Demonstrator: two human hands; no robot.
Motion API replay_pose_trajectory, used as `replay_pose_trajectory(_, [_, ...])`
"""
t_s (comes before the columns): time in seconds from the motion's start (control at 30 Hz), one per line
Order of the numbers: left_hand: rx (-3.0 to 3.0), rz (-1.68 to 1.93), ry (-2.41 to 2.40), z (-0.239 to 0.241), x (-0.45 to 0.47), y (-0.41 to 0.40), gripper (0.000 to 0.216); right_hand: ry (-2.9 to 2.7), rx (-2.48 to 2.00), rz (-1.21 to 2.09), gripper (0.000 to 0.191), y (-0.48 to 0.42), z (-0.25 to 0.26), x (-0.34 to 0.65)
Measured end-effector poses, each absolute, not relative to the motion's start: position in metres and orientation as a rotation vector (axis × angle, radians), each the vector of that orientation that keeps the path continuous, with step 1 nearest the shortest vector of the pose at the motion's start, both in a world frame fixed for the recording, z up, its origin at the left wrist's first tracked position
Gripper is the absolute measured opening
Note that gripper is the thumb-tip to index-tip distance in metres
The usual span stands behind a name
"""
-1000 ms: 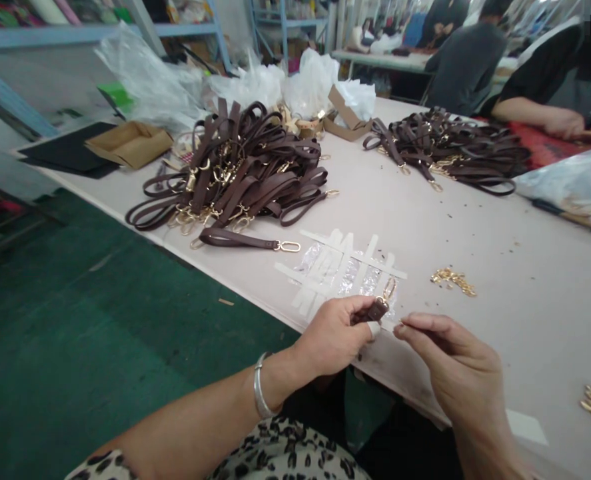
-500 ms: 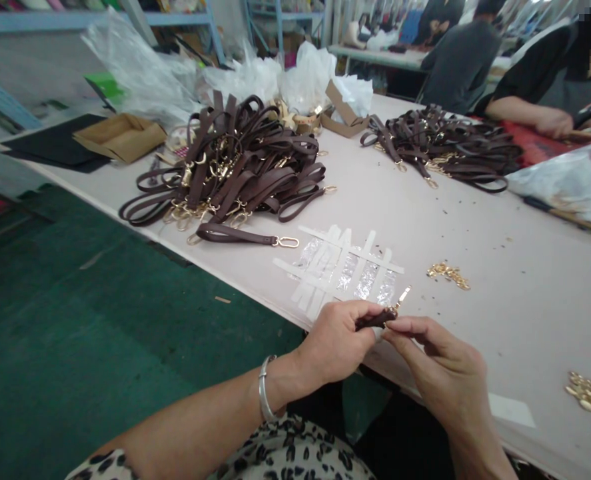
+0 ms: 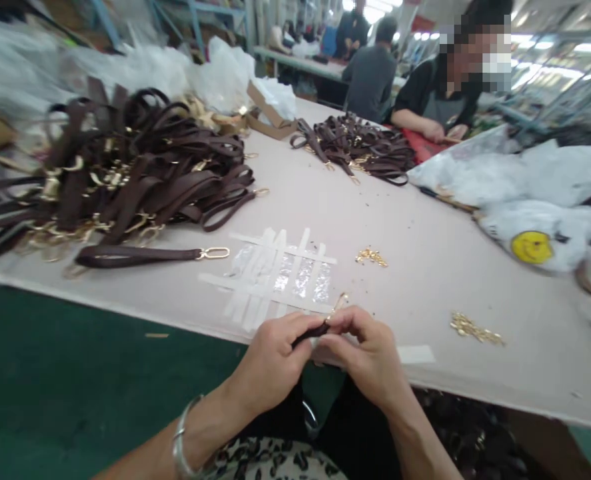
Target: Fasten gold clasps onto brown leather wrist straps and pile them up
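A dark brown leather wrist strap (image 3: 311,332) is held above the table's near edge, with a gold clasp (image 3: 342,301) sticking up from its end. My left hand (image 3: 275,353) is closed around the strap, thumb and fingers pressing it, and most of it is hidden in the grip. At the hardware end, my right hand (image 3: 370,347) pinches with thumb and forefinger; whether a small part sits between those fingertips is hidden. Just beyond my hands lie white tape strips (image 3: 275,273) over clear plastic. A small heap of gold fittings (image 3: 372,257) lies farther off, another gold heap (image 3: 475,328) to the right.
A large pile of brown straps (image 3: 145,180) covers the table's left side, one single strap (image 3: 140,256) in front. A second strap pile (image 3: 360,147) lies farther back. White plastic bags (image 3: 530,173) stand at right. Across the table, a person (image 3: 435,100) works with both hands.
The view has turned right, so the table's things appear farther left. Both hands still hold the strap, and the right fingertips remain at its hardware end.
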State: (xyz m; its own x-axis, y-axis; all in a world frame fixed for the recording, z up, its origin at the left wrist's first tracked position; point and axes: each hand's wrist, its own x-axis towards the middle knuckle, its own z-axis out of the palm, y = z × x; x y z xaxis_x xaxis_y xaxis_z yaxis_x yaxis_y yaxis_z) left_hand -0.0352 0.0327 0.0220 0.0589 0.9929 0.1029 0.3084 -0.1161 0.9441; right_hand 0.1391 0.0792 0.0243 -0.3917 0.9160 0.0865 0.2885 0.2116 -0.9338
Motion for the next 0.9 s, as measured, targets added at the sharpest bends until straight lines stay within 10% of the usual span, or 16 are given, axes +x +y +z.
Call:
replay_pose_trajectory(0.4, [1.403,0.827,1.212,0.023,-0.017,0.037,0.040,-1.766,-1.271,1.198,0.027,0.078,0.025,0.168])
replay_pose_trajectory(0.7, [1.193,0.818,1.363,0.027,-0.018,0.042,0.044,-2.179,-1.715,-0.159,0.027,0.126,0.013,0.329])
replay_pose_trajectory(0.9, [1.107,0.806,1.326,0.035,-0.014,0.045,0.043,-2.462,-1.575,-0.317,0.029,0.135,0.001,0.360])
